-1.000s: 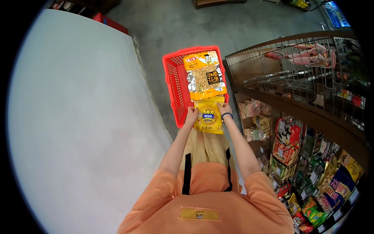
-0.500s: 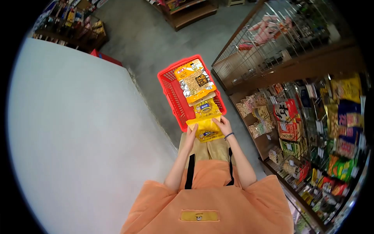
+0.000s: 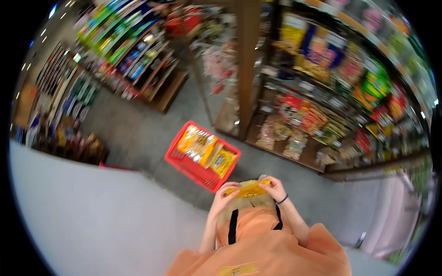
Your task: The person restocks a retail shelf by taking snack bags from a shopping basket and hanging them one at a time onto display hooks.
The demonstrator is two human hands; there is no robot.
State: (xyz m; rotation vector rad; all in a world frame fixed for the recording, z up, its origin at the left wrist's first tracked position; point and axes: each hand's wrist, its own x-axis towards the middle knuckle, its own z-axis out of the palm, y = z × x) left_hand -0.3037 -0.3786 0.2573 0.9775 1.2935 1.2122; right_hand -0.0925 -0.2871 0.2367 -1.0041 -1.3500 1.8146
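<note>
A yellow snack bag [image 3: 249,189] is stretched between my two hands, held by its ends in front of my legs. My left hand [image 3: 226,195] is closed on one end, and my right hand [image 3: 275,189], with a dark band at its wrist, grips the other. Beyond them a red shopping basket [image 3: 184,167] stands on the floor. Inside it lie a large orange-and-silver packet of peanuts [image 3: 198,144] and a smaller yellow packet [image 3: 224,162].
To the right runs a wooden shelf unit [image 3: 301,159] filled with bagged snacks. A large white surface [image 3: 92,207] takes up the left. Farther back, a display rack [image 3: 159,85] with colourful goods stands on the grey floor [image 3: 122,120].
The view has swung toward the shelves on the right. The yellow bag, previously over the basket's near end, is now apart from it and tipped flatter, still in both hands.
</note>
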